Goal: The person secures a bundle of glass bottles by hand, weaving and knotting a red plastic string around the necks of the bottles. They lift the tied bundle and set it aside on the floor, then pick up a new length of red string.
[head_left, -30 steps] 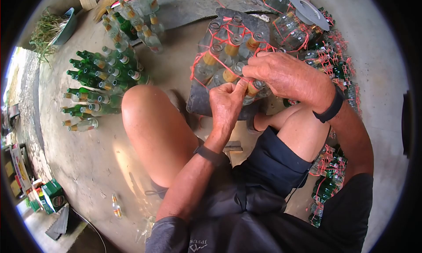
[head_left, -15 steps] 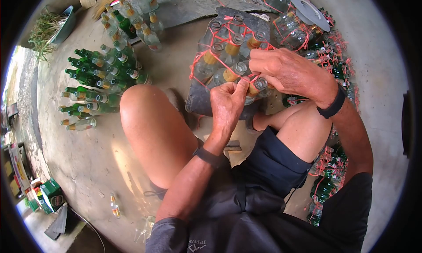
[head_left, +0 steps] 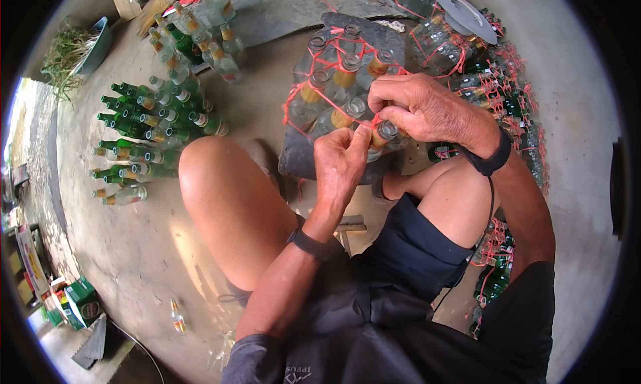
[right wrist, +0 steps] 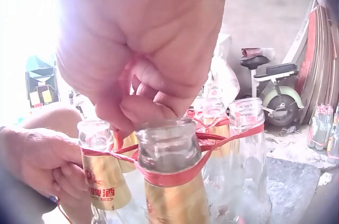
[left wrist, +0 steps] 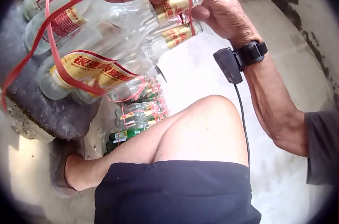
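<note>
Clear glass bottles with gold labels (head_left: 344, 77) stand grouped on a dark slab (head_left: 297, 158), red twine (right wrist: 175, 177) looped round their necks. My left hand (head_left: 339, 164) pinches the twine between thumb and finger beside the nearest bottle neck. Across that neck, my right hand (head_left: 427, 110) has curled fingers pinching the twine; in the right wrist view the right hand (right wrist: 143, 49) hangs just above the bottle necks, a red strand at its fingertips. The left wrist view shows twine running down over the bottles' sides (left wrist: 100, 70).
Green bottles (head_left: 153, 117) stand on the floor at the left, with clear ones (head_left: 220, 50) behind. Tied bundles (head_left: 514, 110) line the right side, a grey lid (head_left: 464, 14) on top. A single bottle (head_left: 177, 317) stands at lower left. A scooter (right wrist: 275, 94) is in the background.
Both hands stay at the nearest bottle neck. The right hand first drew slightly away, then came back in toward the neck, its fingers more curled. The head view has shifted slightly.
</note>
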A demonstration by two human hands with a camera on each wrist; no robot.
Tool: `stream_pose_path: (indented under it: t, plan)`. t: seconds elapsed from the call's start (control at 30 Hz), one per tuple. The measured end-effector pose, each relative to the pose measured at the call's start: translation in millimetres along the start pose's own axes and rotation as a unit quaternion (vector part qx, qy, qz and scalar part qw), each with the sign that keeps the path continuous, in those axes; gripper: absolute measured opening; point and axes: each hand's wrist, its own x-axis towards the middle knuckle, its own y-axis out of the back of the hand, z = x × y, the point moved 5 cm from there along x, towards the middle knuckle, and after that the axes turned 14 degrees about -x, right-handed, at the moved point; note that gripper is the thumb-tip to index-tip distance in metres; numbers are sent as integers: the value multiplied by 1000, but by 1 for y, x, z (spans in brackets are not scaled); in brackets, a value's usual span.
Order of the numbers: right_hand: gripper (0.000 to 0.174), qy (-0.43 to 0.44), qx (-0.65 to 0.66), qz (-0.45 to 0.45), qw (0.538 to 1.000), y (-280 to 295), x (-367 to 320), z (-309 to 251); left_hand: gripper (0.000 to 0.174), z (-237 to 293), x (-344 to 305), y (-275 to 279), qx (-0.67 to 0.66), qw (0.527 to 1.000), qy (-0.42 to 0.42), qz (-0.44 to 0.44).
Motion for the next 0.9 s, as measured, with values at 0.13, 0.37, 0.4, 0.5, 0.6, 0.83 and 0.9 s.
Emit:
stream_pose_path:
  t: [0.13,0.37,0.4,0.5,0.6,0.83,0.9]
  plan:
    - [7,-19,-64,2,998,7,-4,-1,44,7,-3,-2,18,1000,12,-11]
    - [9,-38,-93,-29,995,14,-11,9,45,11,-2,-5,20,999,-32,-21]
    - [9,-30,-112,-29,993,15,-11,8,45,11,-2,-5,20,999,-32,-21]
    - [9,-37,-119,-15,992,17,-11,9,43,10,-2,-5,7,999,-34,-28]
    - [10,-30,-149,-1,988,20,-15,11,36,12,-4,-3,37,998,-42,-33]
    - [12,-34,-173,53,983,26,-18,17,27,17,-6,-6,34,998,-46,-36]
    - [12,-34,-176,71,981,24,-17,19,26,17,-7,-5,31,998,-48,-35]
